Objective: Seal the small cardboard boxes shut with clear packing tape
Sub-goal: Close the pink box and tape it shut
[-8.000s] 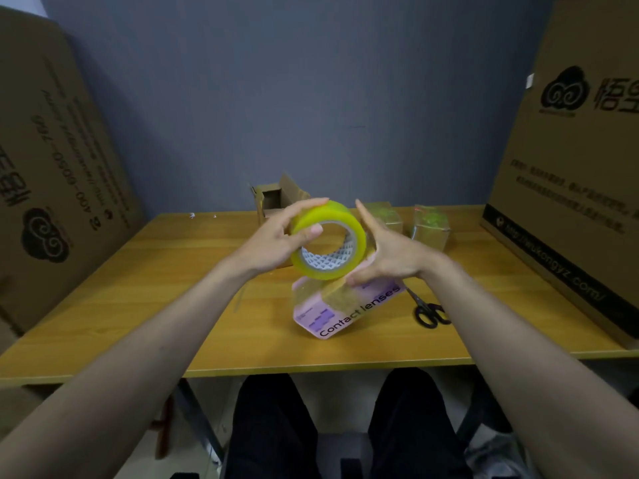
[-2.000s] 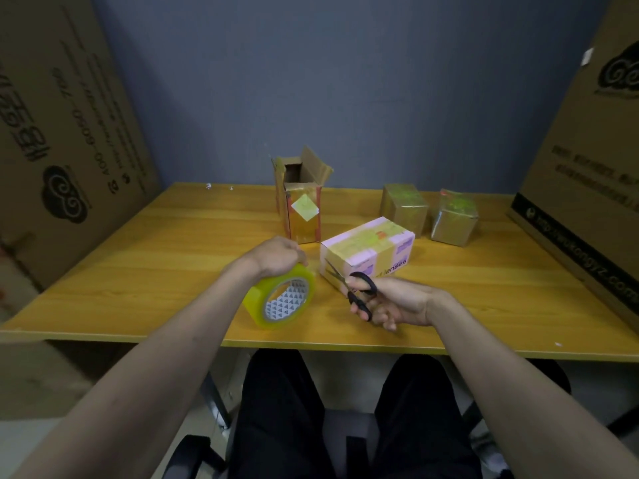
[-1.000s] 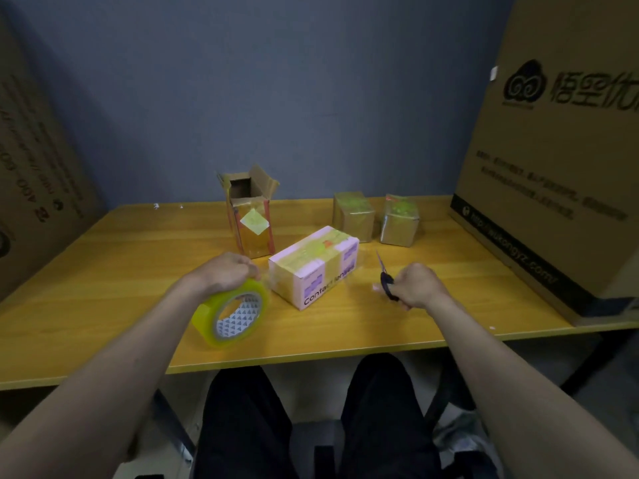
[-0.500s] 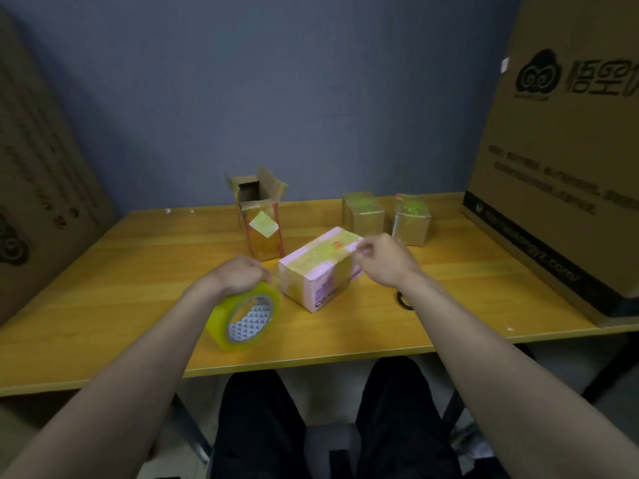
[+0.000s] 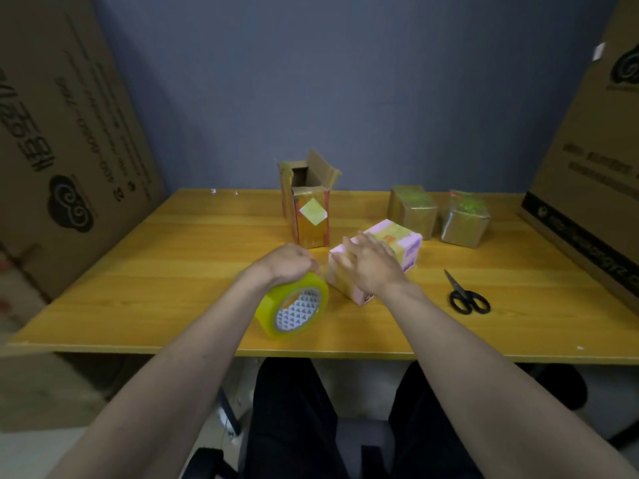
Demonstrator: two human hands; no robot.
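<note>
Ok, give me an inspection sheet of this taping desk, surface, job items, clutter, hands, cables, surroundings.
Surface: wooden table, few white specks at back.
Job's things: pink box under right hand; tape roll on edge; tall box flaps open; two wrapped cubes.
Clutter: scissors lying flat, closed.
Hands: left hand grips roll; right hand flat on pink box.
Cables: nothing seen.
Surroundings: large cartons both sides, blue wall.

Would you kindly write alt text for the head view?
A person's right hand presses flat on a pink box while the left hand grips a tape roll on a wooden table; scissors lie right.
</note>
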